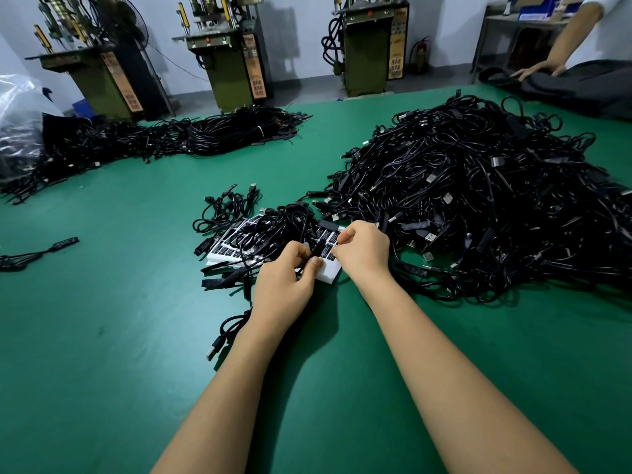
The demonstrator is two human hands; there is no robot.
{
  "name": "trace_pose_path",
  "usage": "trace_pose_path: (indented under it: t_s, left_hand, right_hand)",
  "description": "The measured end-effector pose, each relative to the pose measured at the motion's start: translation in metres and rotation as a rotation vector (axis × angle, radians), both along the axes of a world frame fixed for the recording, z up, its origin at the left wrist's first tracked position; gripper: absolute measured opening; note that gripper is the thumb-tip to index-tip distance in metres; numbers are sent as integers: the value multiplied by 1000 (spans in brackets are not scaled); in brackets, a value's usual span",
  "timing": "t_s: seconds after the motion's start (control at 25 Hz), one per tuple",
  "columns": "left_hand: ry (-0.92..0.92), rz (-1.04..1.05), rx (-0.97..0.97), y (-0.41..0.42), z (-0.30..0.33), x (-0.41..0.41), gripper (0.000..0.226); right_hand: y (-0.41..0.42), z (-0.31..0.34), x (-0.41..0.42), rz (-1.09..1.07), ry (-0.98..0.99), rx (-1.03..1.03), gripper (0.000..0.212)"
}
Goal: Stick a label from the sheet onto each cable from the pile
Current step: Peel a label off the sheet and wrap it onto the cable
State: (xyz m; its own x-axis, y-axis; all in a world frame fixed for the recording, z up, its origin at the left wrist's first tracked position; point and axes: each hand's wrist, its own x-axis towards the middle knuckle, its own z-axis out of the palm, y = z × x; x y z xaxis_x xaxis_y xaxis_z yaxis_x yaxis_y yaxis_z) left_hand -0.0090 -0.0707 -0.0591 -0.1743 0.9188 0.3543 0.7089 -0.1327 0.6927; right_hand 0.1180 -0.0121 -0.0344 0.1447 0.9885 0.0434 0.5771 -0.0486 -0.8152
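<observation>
A green tabletop (136, 336) in a workshop carries everything within arm's reach. The big pile of black USB cables (478, 200) lies just right of the label sheet (236, 246), so picking and labelling need little travel. The left hand (284, 285) pinches one cable's black module (317, 249) over the sheet, steadying it. The right hand (364, 251), fingers curled, pinches at the sheet, probably peeling a label; the label itself is too small to see.

Green counter (119, 336), big pile of black cables (478, 200), white label sheet (328, 273) with black labels, olive-green machines (232, 63) out back.
</observation>
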Motion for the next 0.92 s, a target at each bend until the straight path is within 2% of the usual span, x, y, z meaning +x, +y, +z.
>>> trace_pose_path:
  t_s: [0.36, 0.56, 0.92]
  left_hand:
    - [-13, -4, -16, 0, 1, 0, 19]
    - [-10, -7, -16, 0, 2, 0, 18]
    - [-15, -8, -6, 0, 2, 0, 17]
  right_hand:
    - [-5, 0, -2, 106, -244, 55, 22]
    - [-1, 5, -2, 181, -388, 43, 16]
    - [-10, 7, -2, 129, -426, 92, 17]
